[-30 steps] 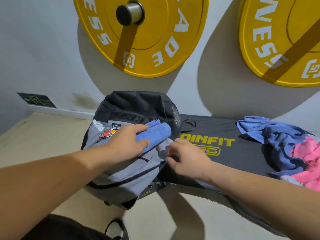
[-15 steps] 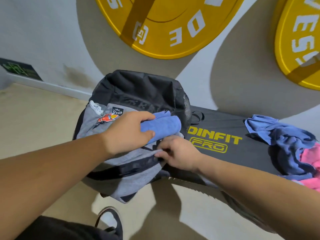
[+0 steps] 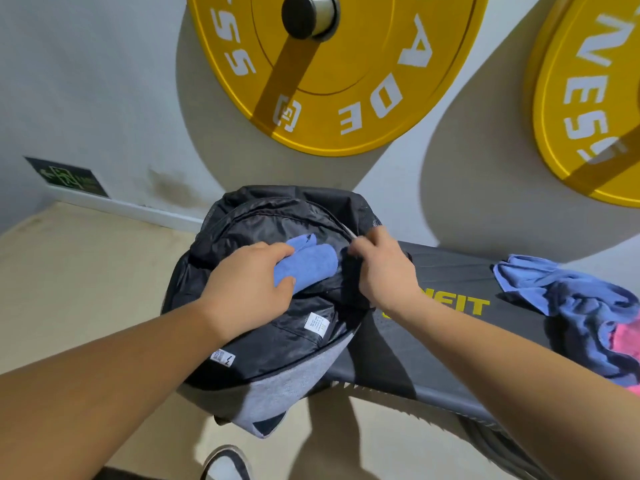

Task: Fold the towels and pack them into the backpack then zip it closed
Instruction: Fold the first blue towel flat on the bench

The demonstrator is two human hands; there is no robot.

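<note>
— Yellow weight plates (image 3: pixel 332 74) on a white wall, a black padded bench (image 3: pixel 433 327) below them, and the backpack (image 3: pixel 277 344) lying on the bench's left end with its flap thrown open toward me. Where does the towel go?

— Into the main compartment. Your left hand (image 3: pixel 249 285) has fingers and thumb wrapped round the folded blue towel (image 3: pixel 308 265). The towel sits right at the mouth, over the black lining, and as far as I can judge it is not yet down inside.

— And my right hand (image 3: pixel 384 268)?

— It pinches the rim of the opening on the right side, fingers curled on the fabric, drawing it out toward the bench. I'd hold that edge taut so the mouth gapes wide.

— How should I push?

— Slide the towel in along the back wall, folded edge first, and let go only once it lies flat at the bottom. A loose release would probably let the fold spring apart.

— Anything else?

— Leave room. The heap of unfolded blue towels (image 3: pixel 571 306), with a pink towel (image 3: pixel 627 337) among them, lies well apart at the bench's right end, so more is to come. Keep cloth off the zip track, or closing it will likely snag.
</note>
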